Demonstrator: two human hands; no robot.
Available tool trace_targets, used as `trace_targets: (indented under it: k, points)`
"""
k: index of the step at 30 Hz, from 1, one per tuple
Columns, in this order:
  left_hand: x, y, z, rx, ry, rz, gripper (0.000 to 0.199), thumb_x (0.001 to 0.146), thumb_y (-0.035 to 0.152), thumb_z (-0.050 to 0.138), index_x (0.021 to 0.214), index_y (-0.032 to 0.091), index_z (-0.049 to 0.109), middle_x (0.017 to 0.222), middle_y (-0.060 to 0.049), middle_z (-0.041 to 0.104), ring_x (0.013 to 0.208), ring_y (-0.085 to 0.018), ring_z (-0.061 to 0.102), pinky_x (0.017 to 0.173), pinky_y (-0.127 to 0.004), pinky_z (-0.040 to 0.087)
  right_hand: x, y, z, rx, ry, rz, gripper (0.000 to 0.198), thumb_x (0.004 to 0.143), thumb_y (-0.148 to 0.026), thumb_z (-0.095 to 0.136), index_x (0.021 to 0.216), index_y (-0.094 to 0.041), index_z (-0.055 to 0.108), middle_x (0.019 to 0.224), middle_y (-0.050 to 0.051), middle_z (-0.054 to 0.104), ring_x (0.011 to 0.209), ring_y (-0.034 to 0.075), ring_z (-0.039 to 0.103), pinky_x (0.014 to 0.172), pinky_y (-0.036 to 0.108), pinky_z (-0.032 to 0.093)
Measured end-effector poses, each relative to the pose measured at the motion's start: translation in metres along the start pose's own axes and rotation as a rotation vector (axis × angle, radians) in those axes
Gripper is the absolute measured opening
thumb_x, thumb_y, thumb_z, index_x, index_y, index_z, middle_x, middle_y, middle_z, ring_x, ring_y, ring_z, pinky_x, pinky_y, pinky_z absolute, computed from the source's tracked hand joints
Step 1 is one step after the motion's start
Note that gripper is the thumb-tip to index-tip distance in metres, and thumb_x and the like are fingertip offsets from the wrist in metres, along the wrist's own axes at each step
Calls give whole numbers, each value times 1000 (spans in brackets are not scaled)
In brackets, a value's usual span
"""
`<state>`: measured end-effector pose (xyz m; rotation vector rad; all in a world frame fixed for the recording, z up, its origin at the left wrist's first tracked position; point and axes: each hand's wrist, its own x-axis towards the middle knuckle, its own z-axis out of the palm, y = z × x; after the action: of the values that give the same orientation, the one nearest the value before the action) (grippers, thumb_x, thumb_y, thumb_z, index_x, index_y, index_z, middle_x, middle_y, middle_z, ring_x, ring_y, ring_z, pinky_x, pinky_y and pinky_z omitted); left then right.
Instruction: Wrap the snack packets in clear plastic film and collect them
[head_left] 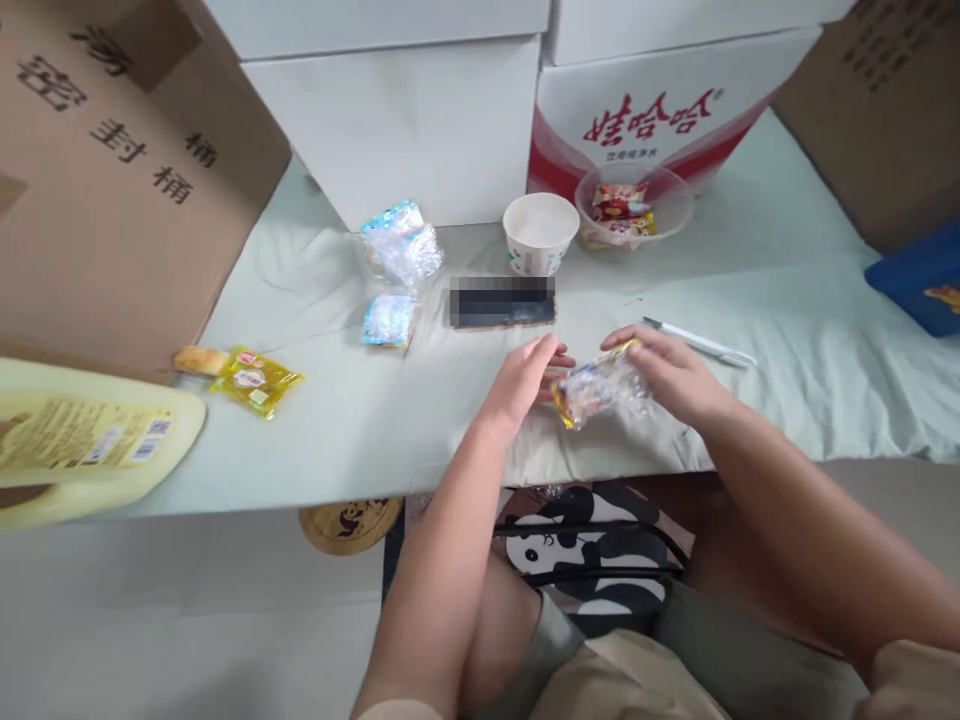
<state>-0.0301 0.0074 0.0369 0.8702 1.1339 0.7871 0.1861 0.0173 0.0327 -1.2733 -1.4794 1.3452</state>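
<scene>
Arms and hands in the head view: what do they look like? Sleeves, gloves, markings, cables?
Left hand and right hand: human, ungloved. Left forearm and right forearm are bare, with no watch, cable or marking visible. Plain beige left sleeve and right sleeve show at the bottom edge.

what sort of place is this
Probably a home or dorm room, though the view is tight: a cloth-covered table, stacked white boxes and a clear bowl of wrapped snacks.

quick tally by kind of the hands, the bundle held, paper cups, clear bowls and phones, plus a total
hands: 2 (left hand, right hand)
clear-wrapped bundle: 1
paper cup: 1
clear bowl: 1
phone: 1
total: 6
</scene>
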Motion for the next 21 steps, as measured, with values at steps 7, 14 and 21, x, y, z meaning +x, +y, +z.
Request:
trace_targets:
  k: [7,14,21]
  points:
    - [10,-13,40,-160,-230,-20,59,69,42,91,116,22,63,95,-2,70,87,-16,66,82,-30,51,-6,14,-7,155,49,-158,36,95,-55,61,117,-27,56,122,7,68,102,20,71,91,40,59]
    - [34,-6,32,-410,86,96,72,57,33,95,115,29,53,100,2,68,83,-15,67,74,-27,54,-3,46,-73,-884,457,-134,38,87,-30,57,121,-16,65,124,20,68,120,38,61,104,57,48]
    - [48,-24,26,-275,132,352,81,60,28,94,129,37,53,126,-3,66,113,-22,67,94,-34,55,-7,40,-82,-856,404,-78,24,91,-33,55,99,-21,74,109,13,72,90,27,66,80,41,52]
